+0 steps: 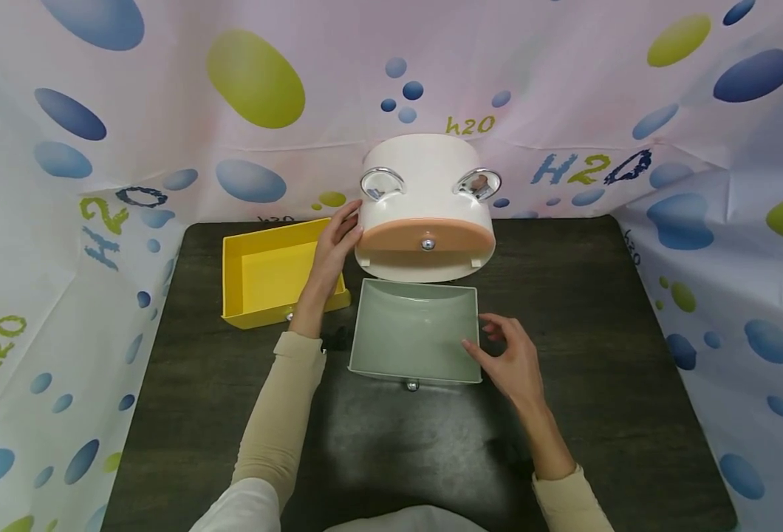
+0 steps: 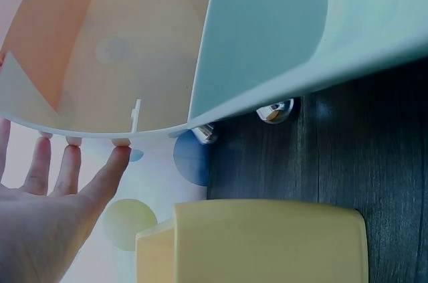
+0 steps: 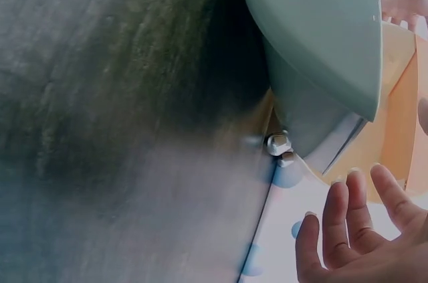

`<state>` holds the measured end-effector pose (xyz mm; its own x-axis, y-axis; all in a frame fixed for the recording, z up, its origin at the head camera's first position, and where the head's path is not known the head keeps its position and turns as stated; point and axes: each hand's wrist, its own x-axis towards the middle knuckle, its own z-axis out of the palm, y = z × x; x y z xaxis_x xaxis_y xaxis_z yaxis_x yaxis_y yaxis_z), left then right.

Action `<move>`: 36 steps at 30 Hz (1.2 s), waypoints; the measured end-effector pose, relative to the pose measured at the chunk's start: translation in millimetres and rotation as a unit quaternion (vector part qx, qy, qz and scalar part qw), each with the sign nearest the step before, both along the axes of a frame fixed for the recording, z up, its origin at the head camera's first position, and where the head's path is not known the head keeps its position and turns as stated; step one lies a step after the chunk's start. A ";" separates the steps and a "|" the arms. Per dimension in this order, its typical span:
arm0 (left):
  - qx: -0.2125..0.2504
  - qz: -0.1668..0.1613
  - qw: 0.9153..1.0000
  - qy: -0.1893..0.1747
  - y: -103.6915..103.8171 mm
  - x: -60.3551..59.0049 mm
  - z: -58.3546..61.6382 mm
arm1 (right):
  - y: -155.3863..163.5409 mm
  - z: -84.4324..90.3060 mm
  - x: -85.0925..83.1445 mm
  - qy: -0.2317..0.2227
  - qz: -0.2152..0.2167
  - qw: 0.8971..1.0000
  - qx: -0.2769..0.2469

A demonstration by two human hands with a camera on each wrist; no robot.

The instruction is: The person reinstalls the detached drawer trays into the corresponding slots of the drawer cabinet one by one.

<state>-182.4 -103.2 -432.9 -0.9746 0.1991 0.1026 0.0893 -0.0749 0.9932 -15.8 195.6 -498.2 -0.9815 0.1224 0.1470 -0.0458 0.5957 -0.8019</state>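
A rounded white cabinet (image 1: 425, 174) stands at the back, with an orange drawer (image 1: 398, 235) in its upper part and an open compartment below. My left hand (image 1: 330, 255) touches the cabinet's left side; in the left wrist view its fingertips (image 2: 120, 152) lie against the curved wall. In front of the cabinet is a pale green drawer (image 1: 414, 332), its round metal knob towards me. Whether its back end still sits inside the cabinet, I cannot tell. Beside the drawer's right edge hovers my right hand (image 1: 514, 362), fingers spread and holding nothing.
A yellow drawer (image 1: 278, 273) rests on the dark table (image 1: 597, 355) at the left, partly behind my left forearm. Two oval chrome-rimmed pieces (image 1: 478, 183) stick out from the cabinet's front. A spotted curtain (image 1: 551, 81) encloses the back and sides.
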 end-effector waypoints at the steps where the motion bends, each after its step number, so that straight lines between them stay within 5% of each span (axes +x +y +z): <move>1: 0.000 0.001 1.000 0.001 0.0 0.1 0.1 | 0.5 -0.6 1.2 0.000 0.001 1.000 0.000; 7: 0.003 0.001 1.000 0.009 -1.4 1.5 -0.2 | 0.5 -6.9 9.6 -0.020 0.003 1.000 -0.002; 17: 0.021 0.000 1.000 0.015 -3.5 -11.6 -26.5 | -0.9 -11.6 16.1 -0.038 0.011 0.999 -0.009; 36: 0.021 0.001 1.000 0.009 -1.6 -11.1 -29.2 | 0.9 -23.0 31.5 -0.087 0.076 0.993 -0.013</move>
<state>-193.6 -104.8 -462.1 -0.9730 0.1920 0.1282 0.1073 -0.1155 0.9875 15.7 196.5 -521.2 -0.9992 -0.0276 -0.0286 0.0076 0.5721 -0.8202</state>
